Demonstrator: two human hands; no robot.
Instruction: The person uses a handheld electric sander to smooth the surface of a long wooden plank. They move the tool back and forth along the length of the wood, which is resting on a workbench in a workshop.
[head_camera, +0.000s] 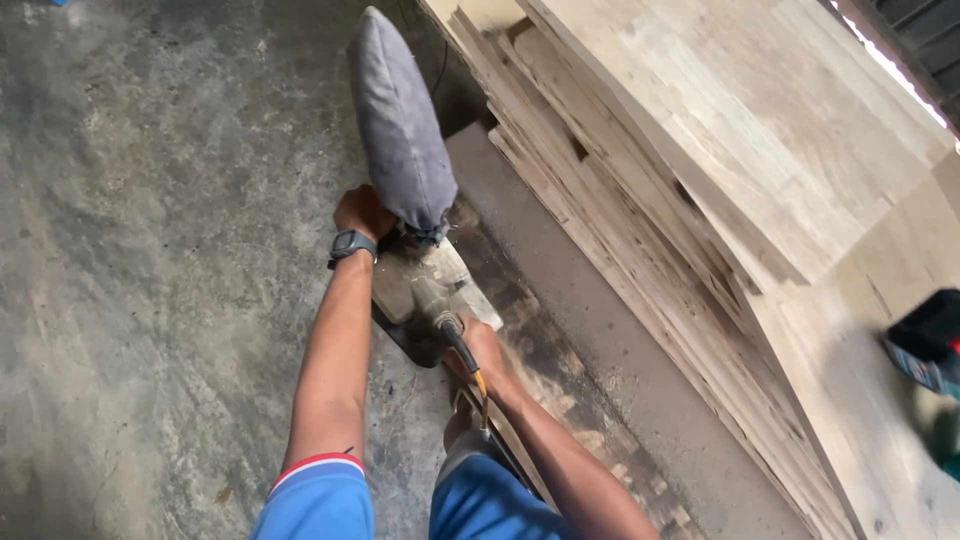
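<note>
Sanding a board on the floor, mid-pass.
Left hand (362, 212) clenched on the sander's (425, 285) front, right hand (482, 352) grasping its rear handle; dust bag (398, 125) puffed up, board (560, 420) beside stacked planks (640, 200). Next: steady pressure, straight travel.

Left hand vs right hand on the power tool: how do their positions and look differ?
The left hand sits at the far, front end of the dusty power tool, beside the grey cloth dust bag; the right hand is nearer the body, at the rear by the black cord. The left wrist wears a black watch; the right is bare. Both rest on the tool.
</note>
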